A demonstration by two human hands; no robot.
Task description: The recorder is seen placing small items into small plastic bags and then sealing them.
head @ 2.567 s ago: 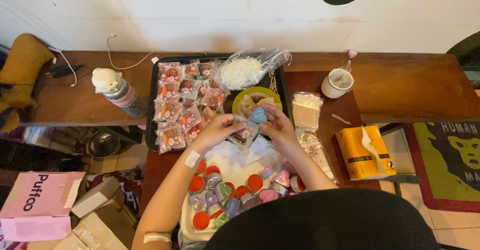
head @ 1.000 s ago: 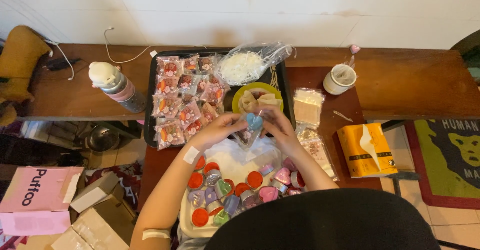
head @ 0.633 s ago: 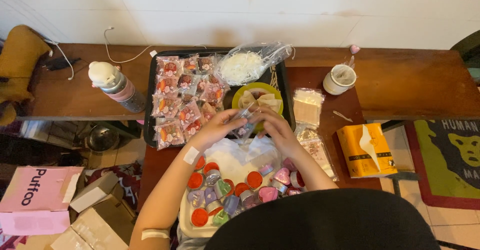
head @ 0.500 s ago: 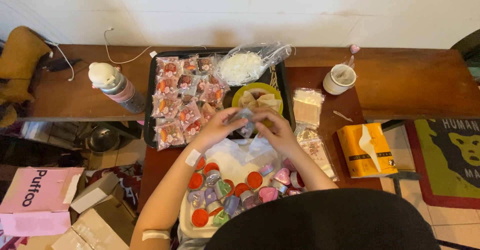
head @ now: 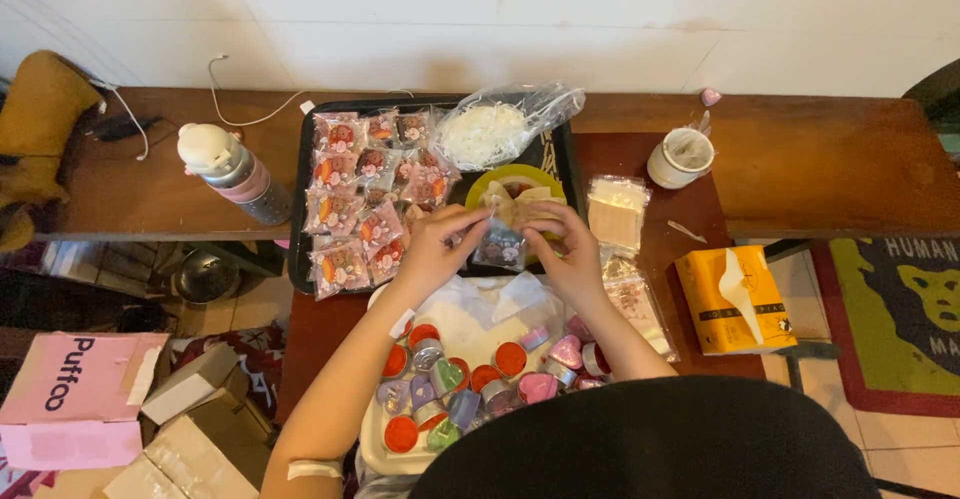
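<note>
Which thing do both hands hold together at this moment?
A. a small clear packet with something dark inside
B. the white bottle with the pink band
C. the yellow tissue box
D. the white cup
A: the left hand and the right hand pinch the top of the small clear packet between them, above the black tray.
</note>
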